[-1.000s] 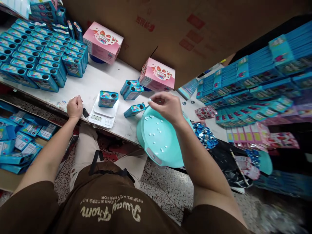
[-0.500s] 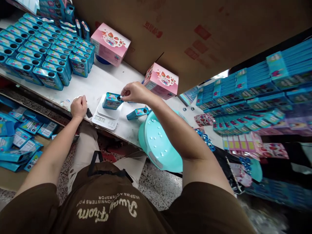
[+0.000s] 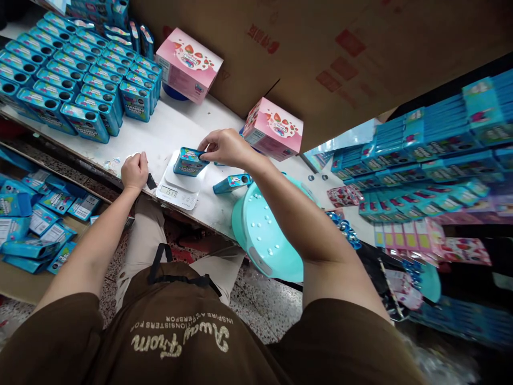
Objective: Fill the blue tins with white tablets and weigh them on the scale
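A small blue candy box stands on a white digital scale, whose display seems to read 15.17. My right hand reaches over from the right, its thumb and fingers closed on the box's right end beside the round top hole. On the table's front edge, left of the scale, rests my left hand, curled into a fist; its contents are hidden. Another blue box lies right of the scale. Beside it a turquoise basin holds several small pale candies.
Rows of blue boxes with round holes fill the table's left. Two pink strawberry-print boxes stand along the cardboard wall. Blue packages are stacked at right. More blue boxes lie in a lower carton at left.
A small white piece pinched in my right fingers at the box's hole no longer shows. Those fingers now touch the box's end. The view has shifted slightly; the display looks unchanged.
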`<state>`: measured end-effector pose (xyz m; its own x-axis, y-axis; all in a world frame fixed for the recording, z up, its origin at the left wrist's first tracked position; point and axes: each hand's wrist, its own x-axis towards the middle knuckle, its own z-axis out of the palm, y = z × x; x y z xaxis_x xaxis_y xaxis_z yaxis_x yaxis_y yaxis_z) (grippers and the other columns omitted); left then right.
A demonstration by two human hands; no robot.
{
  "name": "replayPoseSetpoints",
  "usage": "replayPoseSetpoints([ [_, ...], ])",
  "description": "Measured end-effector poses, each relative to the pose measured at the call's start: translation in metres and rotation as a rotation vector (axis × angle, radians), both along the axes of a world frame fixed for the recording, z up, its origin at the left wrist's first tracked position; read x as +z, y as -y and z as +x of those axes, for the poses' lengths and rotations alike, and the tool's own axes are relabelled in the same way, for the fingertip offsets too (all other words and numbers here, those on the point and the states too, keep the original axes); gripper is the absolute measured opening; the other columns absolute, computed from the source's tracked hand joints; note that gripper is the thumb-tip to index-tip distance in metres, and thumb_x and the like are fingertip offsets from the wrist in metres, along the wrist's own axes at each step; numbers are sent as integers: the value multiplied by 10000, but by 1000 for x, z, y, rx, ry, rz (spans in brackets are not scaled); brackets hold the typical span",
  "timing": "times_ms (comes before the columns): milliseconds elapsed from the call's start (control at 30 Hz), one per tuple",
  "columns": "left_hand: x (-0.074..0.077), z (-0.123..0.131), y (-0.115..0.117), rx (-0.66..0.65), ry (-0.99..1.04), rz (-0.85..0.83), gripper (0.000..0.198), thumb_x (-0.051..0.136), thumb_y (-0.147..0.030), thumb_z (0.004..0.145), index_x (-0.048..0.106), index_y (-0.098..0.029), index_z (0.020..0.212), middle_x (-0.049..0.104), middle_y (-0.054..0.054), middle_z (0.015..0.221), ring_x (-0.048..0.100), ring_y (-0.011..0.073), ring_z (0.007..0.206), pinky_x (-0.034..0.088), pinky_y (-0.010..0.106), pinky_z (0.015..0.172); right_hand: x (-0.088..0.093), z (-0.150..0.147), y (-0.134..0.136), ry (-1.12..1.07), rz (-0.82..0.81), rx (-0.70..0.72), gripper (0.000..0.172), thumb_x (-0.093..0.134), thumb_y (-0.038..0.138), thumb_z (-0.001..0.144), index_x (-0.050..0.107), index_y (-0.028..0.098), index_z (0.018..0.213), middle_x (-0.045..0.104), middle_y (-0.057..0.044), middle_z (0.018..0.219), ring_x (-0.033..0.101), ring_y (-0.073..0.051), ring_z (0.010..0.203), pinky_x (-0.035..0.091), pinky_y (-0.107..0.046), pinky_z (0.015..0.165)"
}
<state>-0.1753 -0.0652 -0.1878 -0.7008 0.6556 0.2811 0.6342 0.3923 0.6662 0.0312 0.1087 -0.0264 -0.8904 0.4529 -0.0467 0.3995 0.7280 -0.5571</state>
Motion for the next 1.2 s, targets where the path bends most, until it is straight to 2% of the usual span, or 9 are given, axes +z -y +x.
replayPoseSetpoints([
  [200,1,-1,-1,8,-12,-36,388,353,-405,990,516,-224,689,609,80,735,604,233,840,421,359,796,2,7,1,-86,28,-44,126,716,270,769,753,164,826,688,-22,775,577,-130,681,466,-273,678],
  [367,2,-2,-2,-4,-3,-42,380,352,-404,992,516,-224,701,615,84,759,609,239,875,417,363,822,10,33,6,-164,45,-113,119,657,252,821,739,171,851,679,-23,786,565,-135,694,456,-286,691],
  [600,3,-3,-3,-10,1,-42,385,344,-414,999,517,-225,712,622,80,771,614,234,885,417,361,838,24,117,32,-247,203,-314,168,615,315,866,698,217,757,649,-25,717,557,-161,663,454,-323,676],
  [800,5,-5,-6,-15,-2,-23,381,353,-414,993,519,-228,705,618,72,746,618,227,869,430,354,841,15,194,58,-223,291,-542,248,584,405,874,666,245,703,653,-28,679,561,-172,620,457,-331,635],
  [967,5,-6,-5,-11,35,-8,378,337,-424,991,540,-223,743,623,70,758,622,222,866,436,351,860,5,236,102,-198,321,-643,289,553,413,899,654,240,691,673,-41,678,585,-180,608,456,-327,624],
  [1033,15,-5,-7,-6,49,27,342,341,-423,989,576,-211,858,647,90,858,624,225,908,438,361,884,-3,246,124,-195,297,-648,299,538,412,910,660,233,704,701,-55,714,626,-195,648,464,-330,644],
  [1100,34,1,-13,-12,-10,118,336,361,-435,984,570,-188,1073,644,148,1083,604,247,1043,429,387,942,-13,254,145,-193,267,-636,308,527,418,917,670,228,720,723,-65,747,666,-213,698,472,-332,657],
  [1167,61,13,-23,-108,-149,199,447,414,-476,964,480,-170,1284,553,199,1316,526,282,1230,390,422,1032,-24,259,162,-211,250,-650,320,521,427,922,673,227,725,727,-61,742,683,-218,703,481,-331,652],
  [1200,76,21,-28,-219,-232,194,525,461,-500,942,434,-168,1348,511,203,1382,477,298,1304,361,435,1076,-30,260,169,-230,245,-665,325,517,434,925,672,230,724,727,-57,736,687,-217,693,487,-330,645],
])
